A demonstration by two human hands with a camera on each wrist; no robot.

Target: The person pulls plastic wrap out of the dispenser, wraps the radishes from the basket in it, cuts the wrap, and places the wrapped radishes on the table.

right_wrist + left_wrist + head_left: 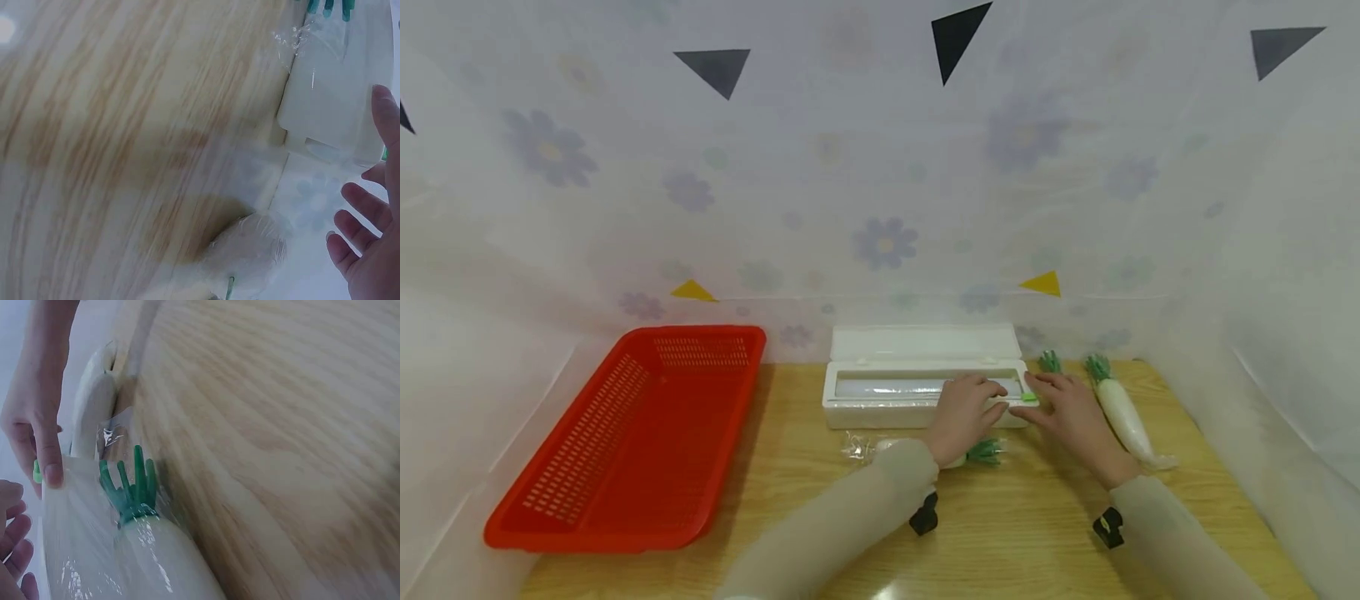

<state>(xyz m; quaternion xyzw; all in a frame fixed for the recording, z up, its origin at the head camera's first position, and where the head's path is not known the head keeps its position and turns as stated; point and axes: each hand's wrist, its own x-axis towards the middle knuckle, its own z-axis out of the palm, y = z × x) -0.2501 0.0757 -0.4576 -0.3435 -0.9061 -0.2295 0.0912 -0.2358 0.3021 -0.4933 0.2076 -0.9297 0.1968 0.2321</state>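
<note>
A white cling film dispenser (850,415) stands with its lid (925,342) raised, a roll of film (887,388) inside. My left hand (962,417) is over its right half, fingers loosely bent with nothing between them. At the dispenser's right end, the thumb and index finger of my right hand (1071,417) are spread on either side of the green slider (1028,397), thumb against the front edge. A film-wrapped white radish (159,559) with green leaf stubs (134,487) lies along the dispenser's front, partly hidden by my left wrist in the head view.
Another wrapped white radish (1126,421) lies at the right. The green top of a further radish (1049,361) shows behind my right hand, its body hidden. A red plastic basket (718,467) stands at the left. A patterned white curtain (887,192) surrounds the wooden table (1000,533).
</note>
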